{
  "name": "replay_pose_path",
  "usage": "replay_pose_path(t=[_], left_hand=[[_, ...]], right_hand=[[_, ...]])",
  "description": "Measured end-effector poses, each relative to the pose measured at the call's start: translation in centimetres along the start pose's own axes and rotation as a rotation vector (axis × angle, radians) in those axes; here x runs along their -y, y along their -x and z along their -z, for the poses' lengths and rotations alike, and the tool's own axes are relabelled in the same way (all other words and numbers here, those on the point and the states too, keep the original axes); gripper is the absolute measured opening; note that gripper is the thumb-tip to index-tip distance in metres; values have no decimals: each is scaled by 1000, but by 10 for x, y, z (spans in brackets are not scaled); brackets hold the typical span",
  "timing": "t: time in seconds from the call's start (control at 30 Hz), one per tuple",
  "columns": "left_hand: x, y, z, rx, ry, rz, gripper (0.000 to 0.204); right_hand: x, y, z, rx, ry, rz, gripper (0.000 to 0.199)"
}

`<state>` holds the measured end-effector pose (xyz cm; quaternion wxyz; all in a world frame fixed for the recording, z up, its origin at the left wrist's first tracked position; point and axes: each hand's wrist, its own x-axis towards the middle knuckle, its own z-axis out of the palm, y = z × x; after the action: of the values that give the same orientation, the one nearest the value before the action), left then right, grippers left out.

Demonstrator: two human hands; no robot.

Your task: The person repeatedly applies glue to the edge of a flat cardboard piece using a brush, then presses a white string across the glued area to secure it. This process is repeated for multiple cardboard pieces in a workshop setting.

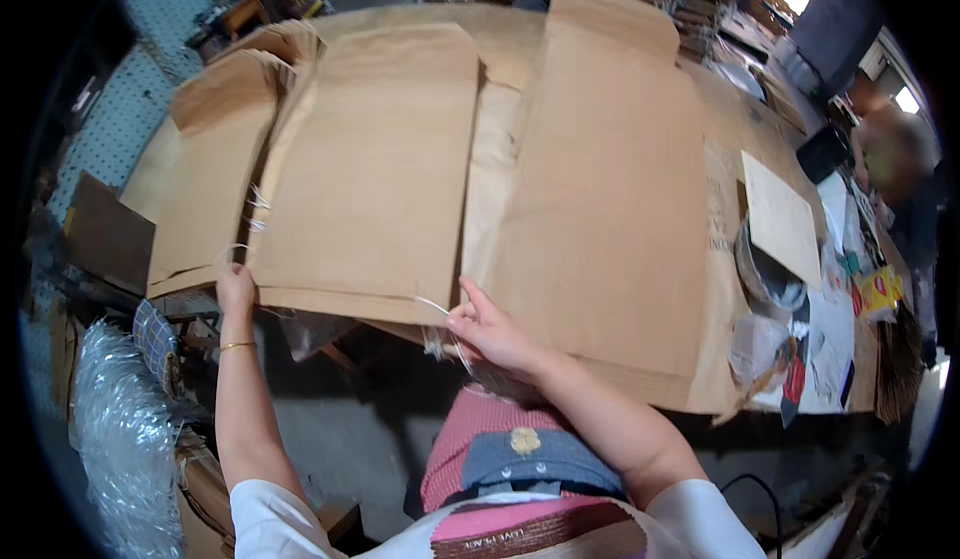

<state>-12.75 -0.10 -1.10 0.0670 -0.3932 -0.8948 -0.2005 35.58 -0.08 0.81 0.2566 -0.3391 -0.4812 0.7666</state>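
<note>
Large brown kraft paper bags lie in stacks before me: a left stack (pixel 205 204), a middle stack (pixel 365 174) and a tall right stack (pixel 605 184). At the near edge, in the gap between the left and middle stacks, my left hand (pixel 236 287) is closed, with a thin white string (pixel 232 250) looping out above it. My right hand (pixel 490 331) is at the near right corner of the middle stack, its index finger pointing up. Its thumb and other fingers pinch a white string (pixel 430 305) that comes off the top bag and trails below the hand.
On the right are a basin (pixel 765 269) under a pale board (pixel 780 214), a red-handled knife (pixel 792 389) and papers (pixel 832 344). A bundle of clear plastic strips (pixel 125 439) stands at lower left. Another person (pixel 890 149) is at the far right.
</note>
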Motion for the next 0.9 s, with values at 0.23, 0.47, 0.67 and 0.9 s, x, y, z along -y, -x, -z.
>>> replay_pose_path(t=[0.23,0.47,0.67,0.9], left_hand=[[-128,170,34,-128,453,-532,11],[-220,337,11,764,466,-1316,8],[-219,365,-59,1018,136,-1378,21],[-217,376,-57,849,226,-1183,10]], right_hand=[[27,219,132,-444,672,-55,14],[14,341,222,-1197,1693,-375,46],[9,362,223,-1316,1632,-73,36],[65,328,280,-1691,588,652,19]])
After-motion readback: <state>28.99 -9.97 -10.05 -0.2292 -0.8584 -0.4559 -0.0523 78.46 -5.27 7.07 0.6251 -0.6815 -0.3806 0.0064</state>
